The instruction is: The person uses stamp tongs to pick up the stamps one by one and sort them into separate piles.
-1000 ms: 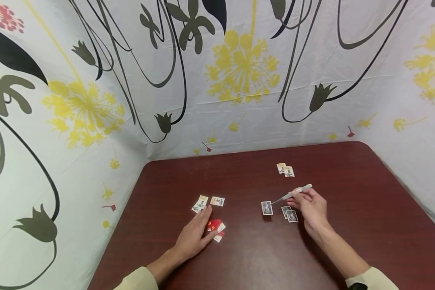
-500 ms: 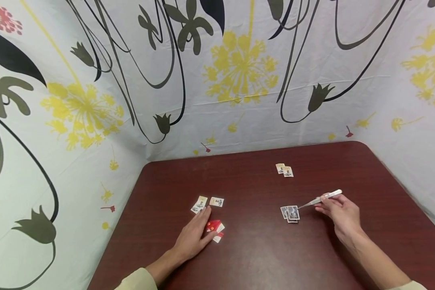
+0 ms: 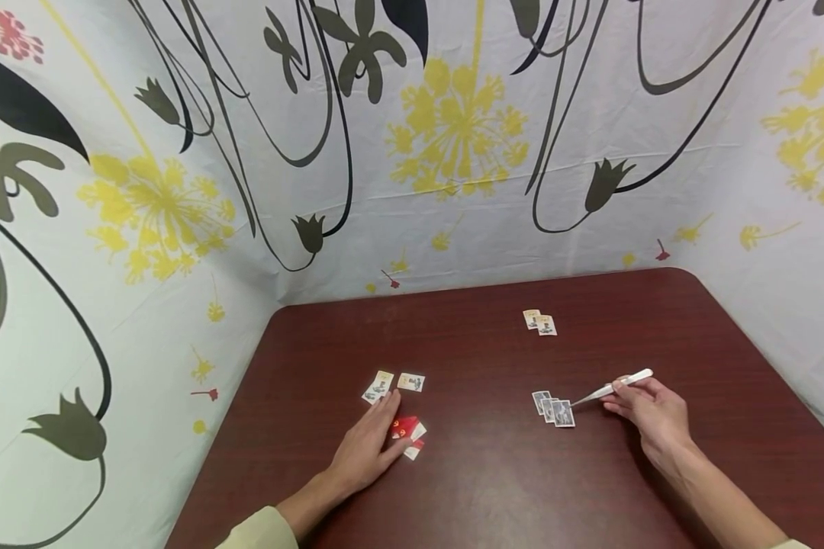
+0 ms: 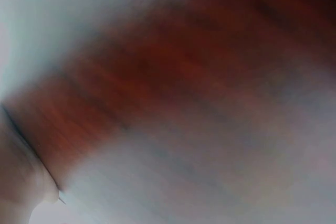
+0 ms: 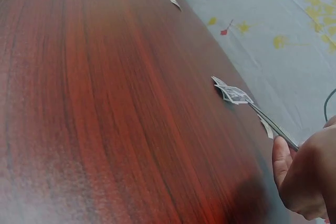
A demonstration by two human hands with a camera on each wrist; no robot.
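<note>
My right hand (image 3: 655, 419) pinches a pair of white tweezers (image 3: 621, 386). Their tip meets the right edge of a grey-pictured stamp (image 3: 564, 414), which overlaps two similar grey stamps (image 3: 540, 401) in a stepped row. In the right wrist view the tweezers (image 5: 273, 124) reach the grey stamps (image 5: 236, 95), whose edges look slightly raised. My left hand (image 3: 364, 448) rests on the table with fingers extended, between cream stamps (image 3: 376, 387) by its fingertips and red-and-white stamps (image 3: 407, 428) beside its thumb. The left wrist view is too blurred for detail.
Another cream stamp (image 3: 411, 382) lies just right of the left fingertips. Two overlapping cream stamps (image 3: 546, 325) lie farther back on the dark red-brown table (image 3: 481, 488). A white flower-printed cloth (image 3: 357, 168) hangs along the table's back and sides.
The tweezers have carried the grey stamp rightward from its spot left of the pair onto it, then slightly down and right, so the stamps now step in a row. The left hand stays put.
</note>
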